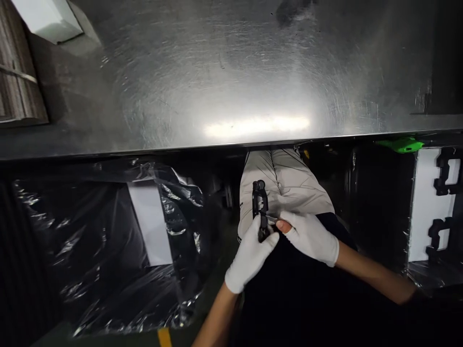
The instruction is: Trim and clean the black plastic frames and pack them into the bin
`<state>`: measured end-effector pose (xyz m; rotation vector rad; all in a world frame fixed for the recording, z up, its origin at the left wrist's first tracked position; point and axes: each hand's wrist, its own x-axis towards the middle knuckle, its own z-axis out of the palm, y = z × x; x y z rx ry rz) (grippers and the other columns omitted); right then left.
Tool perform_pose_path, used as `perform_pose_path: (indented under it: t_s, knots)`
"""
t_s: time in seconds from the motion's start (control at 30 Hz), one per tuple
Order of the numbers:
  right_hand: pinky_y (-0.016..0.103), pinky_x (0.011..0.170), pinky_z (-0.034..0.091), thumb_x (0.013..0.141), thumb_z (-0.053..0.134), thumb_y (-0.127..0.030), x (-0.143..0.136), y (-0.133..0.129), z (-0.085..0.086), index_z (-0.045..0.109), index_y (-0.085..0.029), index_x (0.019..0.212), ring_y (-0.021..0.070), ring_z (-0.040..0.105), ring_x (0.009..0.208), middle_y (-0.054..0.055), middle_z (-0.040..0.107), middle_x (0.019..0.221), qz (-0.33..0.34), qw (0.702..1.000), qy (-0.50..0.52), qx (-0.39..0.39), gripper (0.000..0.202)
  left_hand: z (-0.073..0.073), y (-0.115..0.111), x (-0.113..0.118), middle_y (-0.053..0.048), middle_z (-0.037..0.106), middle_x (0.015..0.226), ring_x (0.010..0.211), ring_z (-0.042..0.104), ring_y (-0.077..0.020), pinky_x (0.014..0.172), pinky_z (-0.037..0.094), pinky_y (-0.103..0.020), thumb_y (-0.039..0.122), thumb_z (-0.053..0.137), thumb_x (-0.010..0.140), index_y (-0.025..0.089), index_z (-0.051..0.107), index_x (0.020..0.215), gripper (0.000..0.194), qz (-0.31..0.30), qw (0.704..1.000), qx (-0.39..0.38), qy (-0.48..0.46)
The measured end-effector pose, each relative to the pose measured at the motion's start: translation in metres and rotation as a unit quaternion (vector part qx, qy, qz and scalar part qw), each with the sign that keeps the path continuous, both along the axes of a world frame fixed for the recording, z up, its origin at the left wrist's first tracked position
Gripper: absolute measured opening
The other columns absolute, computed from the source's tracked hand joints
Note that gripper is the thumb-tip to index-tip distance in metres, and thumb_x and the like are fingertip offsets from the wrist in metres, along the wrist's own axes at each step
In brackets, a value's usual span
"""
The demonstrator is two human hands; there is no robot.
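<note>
Part (264, 212), black and pierced by openings, stands lengthwise above the wearer's light trousers (287, 176), below the middle of the bench's front edge and apart from it. The left hand (251, 255), in a white glove, pinches its lower end between thumb and fingers. The right hand (311, 238), also gloved but with its thumb tip bare, grips a thin grey tool (272, 219) between thumb and fingers; the tool's tip meets the part's right side, though exactly where it bears is too small to tell.

The metal bench (217, 86) is scratched, with a bright reflection near its front edge. Toward its left edge lie a strapped brown stack (18, 91) and, farther back, a white block (52, 21). Below the front edge, left of the lap, glossy black film (97, 260) surrounds a white panel (150, 221). Below the right end of that edge, an upper black piece (441, 183) and a lower black piece (434, 233) rest against a white sheet (421, 207), with a green object (407, 144) just beside the sheet's top.
</note>
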<state>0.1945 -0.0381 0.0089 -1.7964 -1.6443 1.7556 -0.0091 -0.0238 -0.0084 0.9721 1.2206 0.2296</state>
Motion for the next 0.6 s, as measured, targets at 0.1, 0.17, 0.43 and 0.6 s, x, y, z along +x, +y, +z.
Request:
perform_pose_path:
  t_s: [0.1, 0.17, 0.43, 0.6]
  knots:
    - [0.029, 0.066, 0.043, 0.116, 0.018, -0.071, 0.020, -0.005, 0.005, 0.053, -0.024, 0.090, 0.0159, 0.060, 0.068, -0.001, 0.064, 0.078, -0.025, 0.999, 0.032, 0.003, 0.063, 0.001, 0.001, -0.007, -0.010, 0.073, 0.103, 0.089, 0.069, -0.0235, 0.084, 0.055, -0.037, 0.056, 0.059, 0.101, 0.018, 0.063, 0.121, 0.044, -0.081, 0.996, 0.026, -0.019]
    - [0.029, 0.067, 0.044, 0.114, 0.017, -0.073, 0.027, -0.013, 0.008, 0.056, -0.024, 0.094, 0.0158, 0.060, 0.068, -0.001, 0.065, 0.079, -0.005, 1.000, 0.024, -0.016, 0.066, 0.001, -0.002, -0.004, -0.011, 0.075, 0.098, 0.089, 0.072, -0.0269, 0.082, 0.055, -0.039, 0.057, 0.059, 0.100, 0.018, 0.064, 0.114, 0.042, -0.127, 0.984, 0.078, 0.098]
    - [0.030, 0.061, 0.027, 0.120, 0.028, -0.054, 0.016, -0.033, 0.013, 0.062, -0.021, 0.106, 0.0176, 0.065, 0.068, 0.002, 0.074, 0.085, 0.157, 0.974, -0.151, -0.062, 0.049, 0.002, -0.021, 0.020, -0.004, 0.070, 0.061, 0.057, 0.073, -0.0303, 0.060, 0.047, -0.038, 0.055, 0.066, 0.096, 0.020, 0.070, 0.089, 0.036, -0.269, 0.850, 0.322, 0.320]
    - [0.029, 0.062, 0.029, 0.120, 0.033, -0.049, 0.012, -0.031, 0.014, 0.063, -0.022, 0.105, 0.0157, 0.065, 0.068, 0.000, 0.075, 0.086, 0.144, 0.975, -0.156, -0.063, 0.042, 0.004, -0.021, 0.022, -0.004, 0.064, 0.054, 0.050, 0.068, -0.0295, 0.054, 0.045, -0.038, 0.049, 0.069, 0.090, 0.019, 0.070, 0.081, 0.031, -0.260, 0.798, 0.417, 0.348]
